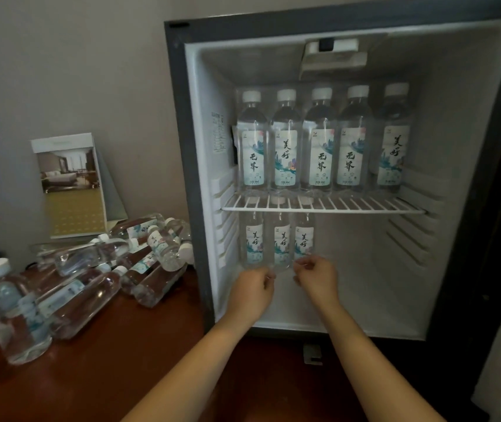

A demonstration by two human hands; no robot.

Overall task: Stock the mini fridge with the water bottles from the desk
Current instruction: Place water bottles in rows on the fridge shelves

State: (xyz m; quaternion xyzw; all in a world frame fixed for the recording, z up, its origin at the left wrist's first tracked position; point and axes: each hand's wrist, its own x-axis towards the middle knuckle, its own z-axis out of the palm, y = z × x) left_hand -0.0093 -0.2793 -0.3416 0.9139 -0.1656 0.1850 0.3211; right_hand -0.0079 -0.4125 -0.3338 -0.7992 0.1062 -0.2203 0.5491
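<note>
Left hand (250,289) and right hand (316,278) curled at lower bottles (281,242), grip unclear to me; a nudge may topple them.

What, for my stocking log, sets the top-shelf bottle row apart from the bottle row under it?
The top row has five bottles; the lower row has three. The top row spans the wire shelf; the lower row fills only the left side. No hand is near the top row; the left hand and right hand are at the lower row's bases. Both rows stand upright, labels facing out.
</note>
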